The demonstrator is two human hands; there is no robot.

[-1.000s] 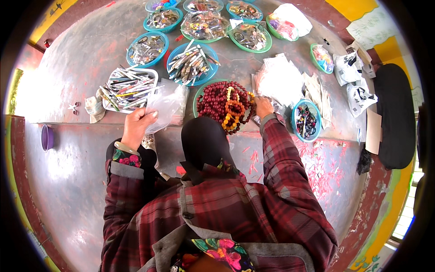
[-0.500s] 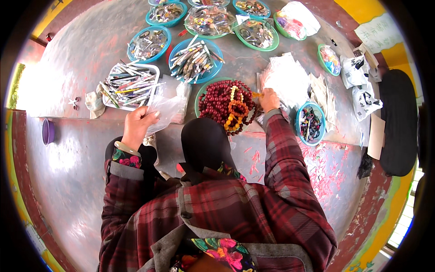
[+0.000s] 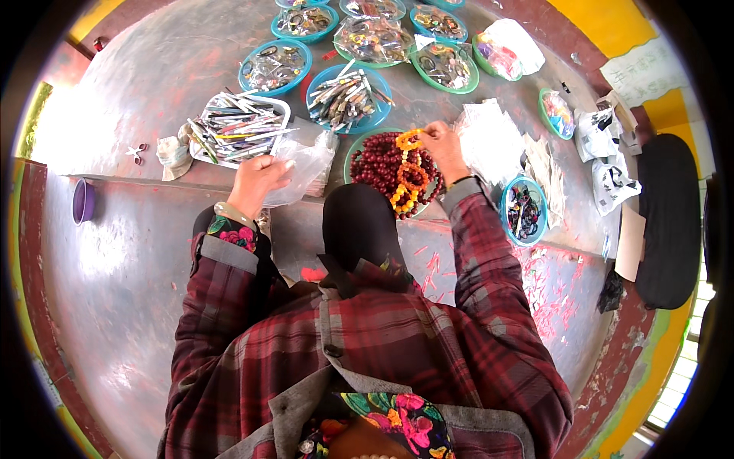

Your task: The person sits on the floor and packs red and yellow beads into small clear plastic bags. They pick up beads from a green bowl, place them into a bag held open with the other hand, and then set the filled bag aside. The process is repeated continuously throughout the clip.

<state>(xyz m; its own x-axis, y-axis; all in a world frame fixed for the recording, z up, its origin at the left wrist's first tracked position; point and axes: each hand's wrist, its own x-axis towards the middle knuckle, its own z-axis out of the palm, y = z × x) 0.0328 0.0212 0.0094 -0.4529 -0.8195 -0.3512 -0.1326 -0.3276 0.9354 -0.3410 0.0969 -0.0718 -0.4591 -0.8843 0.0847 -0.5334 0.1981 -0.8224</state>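
Note:
My left hand [image 3: 258, 183] pinches the edge of a clear plastic bag [image 3: 294, 177], which hangs to the right of its fingers. A yellow-orange bead bracelet [image 3: 409, 140] is held in the fingertips of my right hand [image 3: 447, 151], over the far right part of a green basin [image 3: 349, 162]. Dark red bead strings [image 3: 376, 162] fill that basin. On top of them lie an orange bead bracelet [image 3: 414, 177] and a yellow one [image 3: 404, 200]. Flat clear bags [image 3: 319, 182] are stacked beside the basin, partly behind the held bag.
A white tray [image 3: 286, 115] and a blue basin [image 3: 375, 121] hold pens. Several basins with bagged goods stand farther back. At right are pale plastic bags [image 3: 489, 141] and a blue bowl of dark bands [image 3: 524, 211]. Scissors [image 3: 137, 153] and a purple bowl [image 3: 83, 200] sit left.
My right hand has moved from the basin's right edge up and left over it, bringing the yellow-orange bracelet into view. My left hand still holds the bag; the whole view has shifted slightly.

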